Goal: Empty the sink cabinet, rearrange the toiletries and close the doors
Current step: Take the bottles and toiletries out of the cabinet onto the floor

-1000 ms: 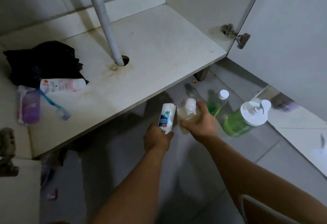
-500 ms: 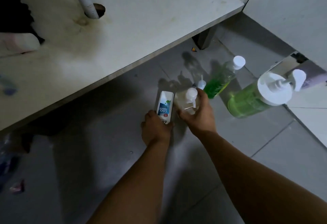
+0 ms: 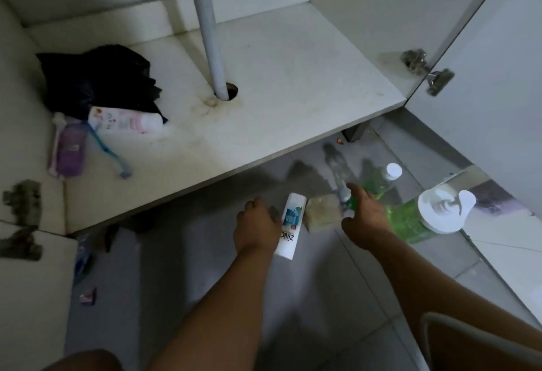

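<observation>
While both hands work low over the floor tiles in front of the open cabinet, I read the left hand (image 3: 255, 228) as wrapped around the white shampoo bottle (image 3: 290, 225), fingers hidden behind it, thumb side toward me. That bottle's long axis runs roughly away from me toward the cabinet shelf (image 3: 293, 83), cap end nearer my body, so a straight forward-and-up carry would bring it over the shelf edge.

My right hand (image 3: 363, 218) sits just beside it, fingers curled on the neck of a small pump bottle (image 3: 346, 199); motion blur stops me saying how firm that hold is. Between the two hands a pale squarish bottle (image 3: 322, 215) rests on the floor. Further right stand a slim green bottle (image 3: 381, 180) and a large green pump dispenser (image 3: 422, 218).

On the shelf's left side remain a black bag (image 3: 96, 80), a pink-labelled tube (image 3: 126, 121), a purple bottle (image 3: 70, 150) and a blue toothbrush (image 3: 108, 150). I judge the left hand nearer the open shelf area beside the drain pipe (image 3: 208, 33).
</observation>
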